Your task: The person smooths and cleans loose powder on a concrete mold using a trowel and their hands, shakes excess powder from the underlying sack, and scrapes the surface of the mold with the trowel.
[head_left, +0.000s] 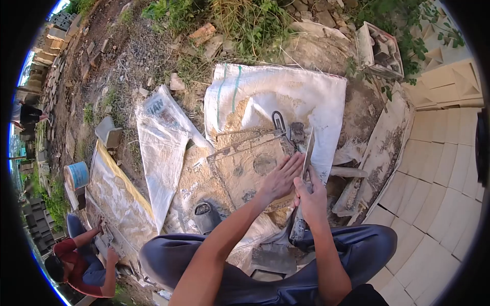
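My right hand (pixel 312 200) grips a long, thin grey slab (pixel 309 145), seen nearly edge-on and held upright in front of my knees. My left hand (pixel 282 176) lies flat with its fingers stretched out, the fingertips against the slab's left side. Below my hands is a dusty square block (pixel 237 166) with round dark marks on its top, strewn with pale sawdust-like grains. A dark metal loop (pixel 278 121) lies at its far edge beside a small dark block (pixel 297 131). What the slab is made of, I cannot tell.
White woven sacks (pixel 311 97) lie under and beyond the block. A dark rubber-like cup (pixel 206 218) stands near my left knee. Stacked pale tiles (pixel 431 163) line the right side. Another person (pixel 84 255) sits at lower left, near a blue-and-white bucket (pixel 76 175).
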`<state>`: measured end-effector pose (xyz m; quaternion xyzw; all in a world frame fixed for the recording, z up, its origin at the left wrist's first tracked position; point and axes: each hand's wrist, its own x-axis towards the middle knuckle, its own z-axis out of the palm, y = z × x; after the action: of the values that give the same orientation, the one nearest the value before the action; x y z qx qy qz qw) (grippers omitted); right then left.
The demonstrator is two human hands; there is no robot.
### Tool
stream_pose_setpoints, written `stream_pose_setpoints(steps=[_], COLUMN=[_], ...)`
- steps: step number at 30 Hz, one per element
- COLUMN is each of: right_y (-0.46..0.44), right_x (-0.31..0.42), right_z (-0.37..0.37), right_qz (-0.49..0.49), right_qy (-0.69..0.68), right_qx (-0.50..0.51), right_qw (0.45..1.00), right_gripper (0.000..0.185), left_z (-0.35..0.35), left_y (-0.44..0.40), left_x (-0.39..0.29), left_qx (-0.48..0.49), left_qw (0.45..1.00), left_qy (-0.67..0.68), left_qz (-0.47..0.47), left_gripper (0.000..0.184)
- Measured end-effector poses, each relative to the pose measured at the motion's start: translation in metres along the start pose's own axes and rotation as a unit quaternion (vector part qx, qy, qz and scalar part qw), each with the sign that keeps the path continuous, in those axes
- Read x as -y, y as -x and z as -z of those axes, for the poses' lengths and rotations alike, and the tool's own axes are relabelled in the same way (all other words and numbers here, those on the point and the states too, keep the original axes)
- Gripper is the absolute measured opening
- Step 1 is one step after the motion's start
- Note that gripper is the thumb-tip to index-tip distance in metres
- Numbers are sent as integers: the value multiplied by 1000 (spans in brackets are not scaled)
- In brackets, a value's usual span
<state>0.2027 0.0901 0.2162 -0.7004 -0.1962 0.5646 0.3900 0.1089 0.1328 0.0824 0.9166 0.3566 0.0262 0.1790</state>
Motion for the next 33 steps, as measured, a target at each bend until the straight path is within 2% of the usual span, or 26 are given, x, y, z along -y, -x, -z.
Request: stream_pose_setpoints(steps=[2, 4, 5, 6, 7, 8, 9, 10, 11, 12, 13, 14, 15, 17, 18, 21, 22, 24, 26, 28, 29, 30, 32, 33], right_y=[7, 22, 30, 41, 52, 64, 72, 84, 97, 109, 118, 127, 130, 135, 134, 116, 107, 94, 101, 122, 142, 162, 213, 221], right_x=[3, 4, 8, 10, 10, 8, -15, 0, 18, 38, 64, 83, 98, 124, 131, 139, 136, 132, 147, 135, 138, 140, 140, 141], right_z=[9, 20, 29, 36, 41, 47, 61, 60, 54, 47, 42, 40, 39, 43, 46, 60, 63, 67, 69, 83, 90, 92, 83, 69], right_qz=[-7, -107, -179, -189, -253, -305, -327, -326, -320, -311, -282, -276, -283, -292, -292, -255, -254, -253, -273, -313, -295, -276, -250, -253], right_qy=[3, -185, -257, -259, -379, -494, -569, -576, -548, -519, -488, -502, -446, -338, -345, -56, -60, -25, -62, -113, -7, 91, 66, 56], right_qx=[-5, 38, 78, 67, 112, 154, 294, 291, 239, 186, 164, 163, 144, 95, 96, 51, 49, -23, -98, -149, -206, -266, -391, -408], right_qw=[1000, 976, 947, 945, 883, 799, 695, 691, 735, 774, 810, 804, 837, 889, 887, 964, 964, 967, 955, 931, 933, 919, 884, 875], right_gripper=[45, 45, 20, 20, 13, 11, 7, 7, 7, 8, 11, 11, 11, 10, 10, 24, 24, 30, 35, 33, 31, 29, 28, 28], left_z=[-10, -1, 6, 11, 40, 55, 69, 100, 134, 156, 180, 208, 233, 280, 300, 315, 320, 312, 305, 308, 297, 289, 321, 352], left_y=[6, 18, 24, 29, 29, 39, 48, 59, 72, 89, 104, 116, 124, 130, 129, 121, 109, 88, 69, 44, 42, 38, 14, 4], left_x=[7, 28, 45, 64, 72, 82, 91, 92, 89, 86, 83, 74, 64, 40, 25, 9, 3, 10, 26, 38, 51, 63, 106, 124], left_qx=[-2, 24, 40, 71, 154, 136, 41, 55, 69, -18, 19, 22, 21, -12, -53, -38, -19, 6, 33, 37, 57, 63, 315, 374], left_qw=[979, 980, 982, 991, 986, 966, 961, 948, 933, 942, 936, 927, 916, 848, 844, 780, 756, 754, 809, 805, 791, 763, 805, 813], left_qy=[111, 113, 101, 42, 39, -175, -51, -39, -30, 23, 56, 101, 146, 291, 311, 403, 424, 435, 408, 456, 490, 549, 438, 394], left_qz=[-173, -160, -156, -102, 57, 134, 269, 311, 351, 334, 348, 360, 373, 442, 433, 477, 498, 492, 422, 377, 361, 336, 247, 211], left_gripper=[67, 65, 63, 62, 56, 57, 52, 46, 41, 31, 26, 24, 23, 25, 20, 25, 28, 30, 25, 20, 18, 23, 32, 39])
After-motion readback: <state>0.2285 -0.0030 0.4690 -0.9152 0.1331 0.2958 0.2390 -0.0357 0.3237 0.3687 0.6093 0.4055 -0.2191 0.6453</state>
